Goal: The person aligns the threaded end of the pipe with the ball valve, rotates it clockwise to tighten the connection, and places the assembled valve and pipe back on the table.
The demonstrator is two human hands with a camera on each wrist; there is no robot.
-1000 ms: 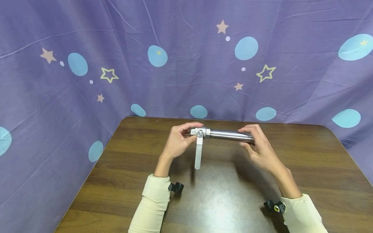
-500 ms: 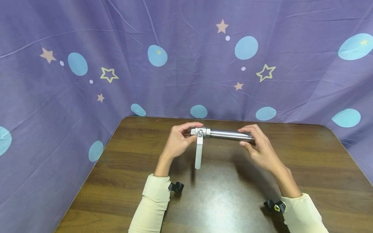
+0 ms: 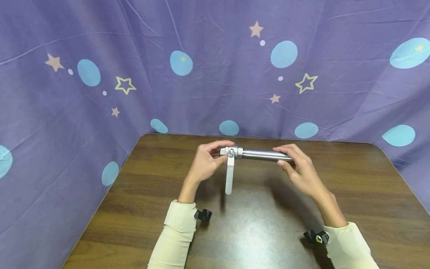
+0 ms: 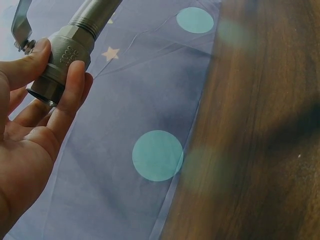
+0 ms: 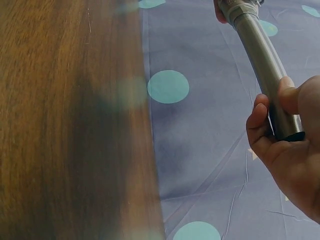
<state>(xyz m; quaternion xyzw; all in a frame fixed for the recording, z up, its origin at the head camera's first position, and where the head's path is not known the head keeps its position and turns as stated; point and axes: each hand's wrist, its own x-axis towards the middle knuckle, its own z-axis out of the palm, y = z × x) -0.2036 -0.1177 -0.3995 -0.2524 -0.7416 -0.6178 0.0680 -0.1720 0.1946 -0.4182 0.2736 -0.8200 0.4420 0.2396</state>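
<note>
My left hand (image 3: 207, 164) grips the body of a metal ball valve (image 4: 69, 52) between thumb and fingers. The valve's flat lever handle (image 3: 229, 177) points toward me in the head view. A shiny steel pipe (image 3: 262, 154) runs from the valve's right end, and threads show at the joint in the left wrist view. Around the pipe's far right end curl the thumb and fingers of my right hand (image 3: 302, 173). Valve and pipe are held level above the table, casting shadows on it. The valve's open left end faces the left palm.
Below the hands lies a brown wooden table (image 3: 255, 220) with a bright glare patch. A purple curtain (image 3: 215, 74) with stars and blue dots hangs behind and to the left. Black wrist mounts (image 3: 203, 215) sit at both cream sleeves (image 3: 176, 231).
The right hand's fingers and thumb have shifted slightly on the pipe, with the thumb a bit farther from it. The left hand and valve stay nearly in place.
</note>
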